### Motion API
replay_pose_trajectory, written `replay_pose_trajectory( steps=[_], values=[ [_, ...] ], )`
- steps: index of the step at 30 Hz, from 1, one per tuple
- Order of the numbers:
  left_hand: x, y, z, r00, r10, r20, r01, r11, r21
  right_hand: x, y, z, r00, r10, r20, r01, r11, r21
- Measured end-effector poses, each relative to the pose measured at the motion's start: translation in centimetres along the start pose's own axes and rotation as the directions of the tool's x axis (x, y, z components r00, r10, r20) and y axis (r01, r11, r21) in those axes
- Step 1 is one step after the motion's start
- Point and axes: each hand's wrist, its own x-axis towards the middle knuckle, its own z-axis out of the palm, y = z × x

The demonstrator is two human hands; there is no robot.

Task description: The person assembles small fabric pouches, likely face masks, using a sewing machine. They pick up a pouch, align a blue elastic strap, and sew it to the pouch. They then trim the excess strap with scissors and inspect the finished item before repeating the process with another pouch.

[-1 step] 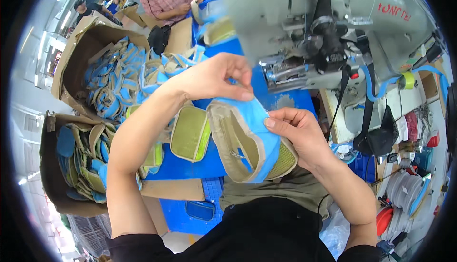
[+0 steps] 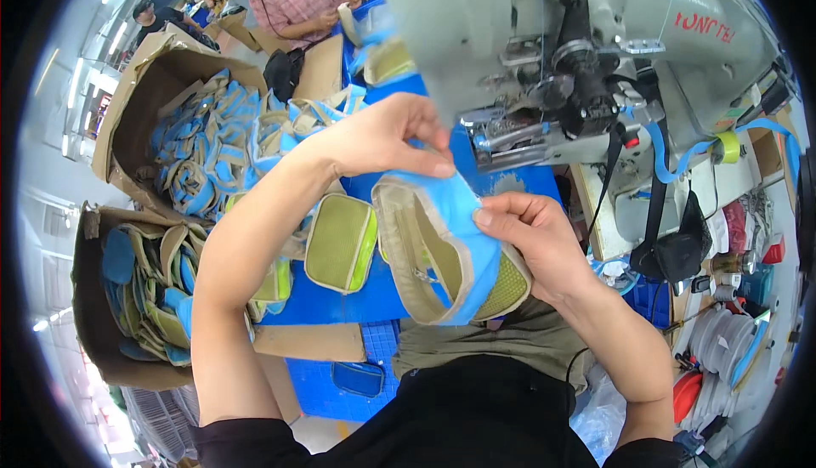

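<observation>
A half-assembled bag piece (image 2: 481,272) of blue fabric with a beige bound opening, a zipper inside and green mesh at its right end hangs between my hands. My left hand (image 2: 410,141) grips the top of its blue band with thumb and curled fingers. My right hand (image 2: 528,230) pinches the blue band at the right. A green mesh pouch panel (image 2: 339,243) with a lime edge lies just left of the piece, on the blue table (image 2: 337,307). Above and right is a grey sewing machine (image 2: 705,34) with blue binding tape (image 2: 661,158) threaded toward its foot.
Cardboard boxes of blue-beige pieces (image 2: 200,136) and green-blue panels (image 2: 144,294) stand at left. A co-worker in a pink checked shirt (image 2: 285,5) works beyond the table; others are farther back. A small blue pouch (image 2: 357,378) lies low centre. Stacked reels (image 2: 714,340) sit at right.
</observation>
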Motion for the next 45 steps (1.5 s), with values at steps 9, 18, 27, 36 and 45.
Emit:
replay_pose_trajectory(
  steps=[9,18,27,36,45],
  values=[
    [4.8,-0.9,-3.3,0.989,0.143,-0.042,-0.138,0.984,0.113,2.8,-1.1,-0.2,0.993,0.004,-0.119,0.017,0.983,0.181],
    [8.2,-3.2,-5.5,0.956,0.292,0.012,-0.289,0.953,-0.093,3.7,-0.2,1.0,0.957,-0.057,-0.285,0.129,0.962,0.241],
    [9.6,-3.1,-6.1,0.947,0.321,-0.010,-0.321,0.945,-0.060,4.0,0.6,1.9,0.920,-0.135,-0.369,0.238,0.939,0.250],
    [7.2,-1.2,-1.7,0.876,0.397,-0.275,-0.338,0.910,0.241,3.6,-0.2,1.0,0.939,-0.114,-0.323,0.197,0.952,0.236],
    [-5.0,-3.9,16.2,0.662,0.363,-0.656,-0.201,0.929,0.311,-0.3,2.1,-1.2,0.958,-0.277,-0.069,0.272,0.960,-0.067]
  ],
)
